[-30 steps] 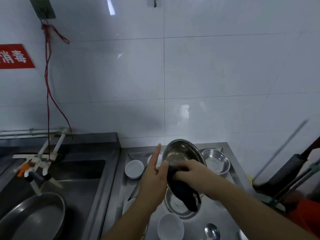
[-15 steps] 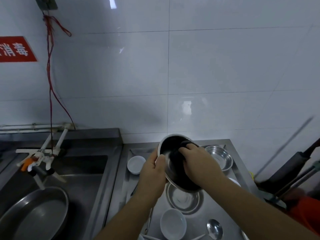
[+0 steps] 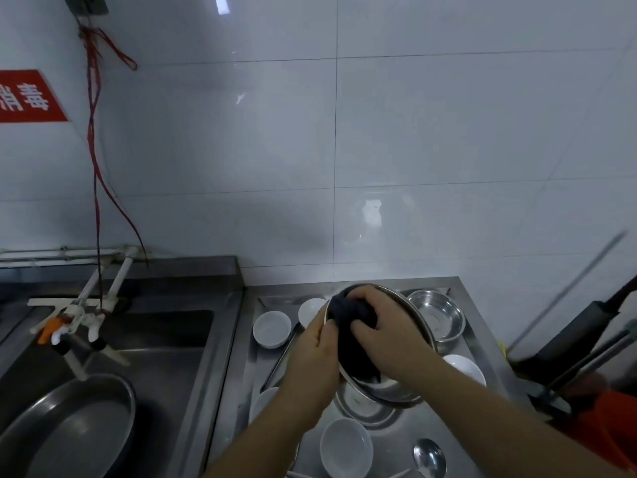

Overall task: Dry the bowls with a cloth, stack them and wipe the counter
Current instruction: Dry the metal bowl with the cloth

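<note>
- Firstly, at the far left the large steel pan [image 3: 65, 432] lies in the sink [image 3: 165, 343]. It is well apart from the hands, so I see little risk there, only if a bowl would fly off the counter to that side.
- The small white bowl [image 3: 271, 328] stands near the left edge of the steel counter [image 3: 458, 288], just left of the left forearm. I think an elbow swing during the wiping could push it toward the sink.
- The left hand [image 3: 315, 363] grips the left rim of the big steel bowl [image 3: 396, 388] with curled fingers and holds it tilted above the counter. A wet steel rim is slippery, so in my judgement the grip may slide when the other hand presses hard.
- The right hand [image 3: 386, 334] is curled on the dark cloth [image 3: 351, 326] and presses it inside this bowl. If the push goes against the open side of the grip, the bowl can twist out.
- Directly under it lies a flat steel dish [image 3: 362, 407], and nearer is another white bowl [image 3: 346, 446]. A dropped bowl would probably hit these, and the white one could chip.
- At the right, the steel bowl [image 3: 437, 319] by the wall and a ladle [image 3: 429, 457] near the front lie close, so the room for stacking is narrow.
- The counter seems not yet wiped.
</note>
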### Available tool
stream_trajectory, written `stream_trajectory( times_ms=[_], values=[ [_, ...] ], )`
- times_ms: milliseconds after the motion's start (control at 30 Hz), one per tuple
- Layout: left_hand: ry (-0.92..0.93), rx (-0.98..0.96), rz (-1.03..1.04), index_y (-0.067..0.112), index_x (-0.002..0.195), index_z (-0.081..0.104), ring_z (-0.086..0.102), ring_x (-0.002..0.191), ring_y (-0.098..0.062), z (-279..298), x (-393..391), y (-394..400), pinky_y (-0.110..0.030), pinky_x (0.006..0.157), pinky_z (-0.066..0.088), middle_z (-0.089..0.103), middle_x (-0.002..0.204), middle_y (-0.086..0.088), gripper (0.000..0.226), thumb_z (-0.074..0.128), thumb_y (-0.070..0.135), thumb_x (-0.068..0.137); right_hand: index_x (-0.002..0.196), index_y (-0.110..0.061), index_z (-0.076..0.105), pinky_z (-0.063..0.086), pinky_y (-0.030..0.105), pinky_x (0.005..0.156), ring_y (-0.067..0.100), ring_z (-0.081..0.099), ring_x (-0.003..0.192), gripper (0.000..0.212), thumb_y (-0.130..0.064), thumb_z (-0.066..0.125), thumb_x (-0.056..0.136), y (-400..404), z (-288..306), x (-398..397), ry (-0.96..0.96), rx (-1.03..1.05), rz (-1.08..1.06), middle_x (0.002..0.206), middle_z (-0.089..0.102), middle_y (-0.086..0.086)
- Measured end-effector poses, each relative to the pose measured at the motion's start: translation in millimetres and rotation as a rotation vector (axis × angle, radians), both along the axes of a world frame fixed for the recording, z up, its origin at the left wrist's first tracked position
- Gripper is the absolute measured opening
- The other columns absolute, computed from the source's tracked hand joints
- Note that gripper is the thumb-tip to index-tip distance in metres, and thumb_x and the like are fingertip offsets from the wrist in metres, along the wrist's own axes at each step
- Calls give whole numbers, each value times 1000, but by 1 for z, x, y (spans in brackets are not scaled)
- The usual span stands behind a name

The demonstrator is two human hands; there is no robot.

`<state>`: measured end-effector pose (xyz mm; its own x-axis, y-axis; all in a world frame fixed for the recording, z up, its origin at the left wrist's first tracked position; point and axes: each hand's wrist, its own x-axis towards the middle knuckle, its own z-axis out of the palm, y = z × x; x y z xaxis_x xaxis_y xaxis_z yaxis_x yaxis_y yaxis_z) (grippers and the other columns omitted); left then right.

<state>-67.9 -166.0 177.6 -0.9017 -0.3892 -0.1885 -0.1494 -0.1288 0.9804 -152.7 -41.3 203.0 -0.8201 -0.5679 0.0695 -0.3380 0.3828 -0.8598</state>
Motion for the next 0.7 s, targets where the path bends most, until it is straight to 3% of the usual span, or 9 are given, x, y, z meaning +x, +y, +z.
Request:
stream_trajectory(
  times_ms=[67,167,267,333,433,500,567,633,700],
  values=[
    [13,-41,4,56,130,64,72,115,-18,0,3,2,-51,96,61,76,119,10,39,39,33,111,128,-30,62,48,30,105,7,57,116,39,-13,65,93,4,-6,-11,379,171,61,130,62,-12],
    [18,-77,7,62,126,62,72,112,-14,5,1,1,-50,94,62,75,116,15,39,40,34,111,139,-21,59,52,45,106,29,56,125,49,-21,68,90,9,-11,-19,715,448,139,143,57,2],
    [38,-89,20,58,119,66,73,107,-20,13,0,-2,-55,90,63,77,111,9,37,40,34,109,133,-17,63,58,49,96,37,59,118,66,-22,86,71,12,-11,-23,807,624,73,138,61,7],
    [76,-113,40,56,118,67,74,101,-29,18,-1,-4,-60,86,62,77,105,3,35,40,39,104,129,-17,66,58,48,89,38,59,114,60,-19,86,73,13,-9,-23,812,681,-33,133,62,8],
    [128,-215,80,55,131,62,73,104,-17,21,-5,-5,-48,91,62,76,110,10,38,41,38,106,129,-22,59,54,44,93,37,52,117,36,-22,60,93,12,-5,-20,686,829,-132,133,56,6],
    [140,-315,100,54,141,56,68,108,1,22,-7,-7,-27,91,59,73,116,21,40,40,39,107,126,-24,58,51,41,91,36,54,114,32,-29,55,95,13,1,-16,515,874,-117,128,56,6],
    [136,-387,107,53,145,52,63,109,10,22,-8,-7,-16,87,53,71,116,25,41,39,40,108,119,-25,62,51,35,82,29,62,103,28,-34,56,93,13,8,-9,363,838,-62,116,63,4],
    [129,-391,97,50,147,52,65,108,7,17,-7,-6,-22,91,55,72,116,20,41,40,34,111,106,-24,67,56,33,76,21,68,89,21,-36,58,91,12,13,2,154,765,23,99,70,1],
    [97,-382,67,48,148,53,69,103,0,12,-4,-2,-35,95,59,75,113,12,42,40,30,112,102,-22,70,63,39,83,22,74,86,19,-35,59,93,13,17,12,-207,525,31,93,75,3]
  ],
)
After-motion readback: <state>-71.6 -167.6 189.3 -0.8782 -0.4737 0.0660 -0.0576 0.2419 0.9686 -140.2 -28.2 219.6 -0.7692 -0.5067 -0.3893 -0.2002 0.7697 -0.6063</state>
